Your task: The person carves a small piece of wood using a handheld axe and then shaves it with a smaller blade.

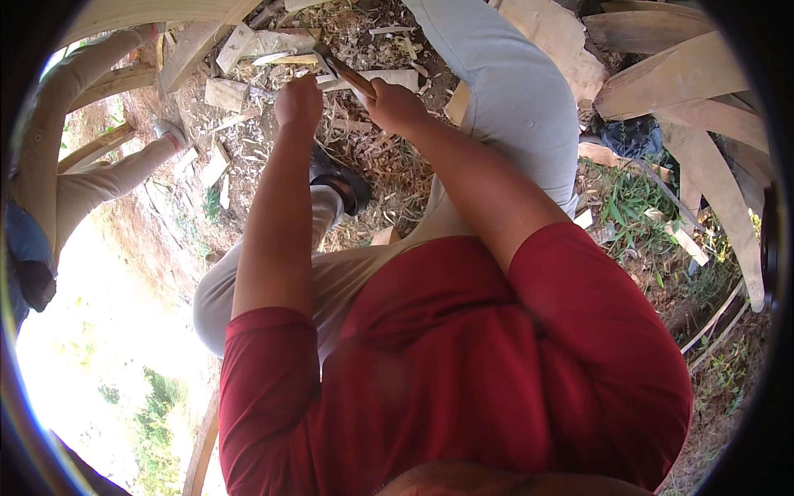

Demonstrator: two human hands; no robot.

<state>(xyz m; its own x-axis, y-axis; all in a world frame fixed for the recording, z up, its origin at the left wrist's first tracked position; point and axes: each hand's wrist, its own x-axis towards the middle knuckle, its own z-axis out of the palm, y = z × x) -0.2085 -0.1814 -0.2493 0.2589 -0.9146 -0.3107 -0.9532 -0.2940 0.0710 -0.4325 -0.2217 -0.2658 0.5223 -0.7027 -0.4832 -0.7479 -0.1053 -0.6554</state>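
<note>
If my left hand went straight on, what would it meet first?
Probably the pale wood pieces lying just beyond your left hand, though depth is unclear and it might pass above them.

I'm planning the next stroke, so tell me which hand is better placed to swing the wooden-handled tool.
Right, most likely: the right hand already grips the tool's wooden handle, while the left hand is curled near the tool's head, off the handle.

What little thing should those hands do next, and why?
Perhaps ease the left hand a little away from the tool before any swing. The right hand grips its wooden handle, and its dark metal head looks close to the left hand. I can't tell what, if anything, the left hand holds.
</note>
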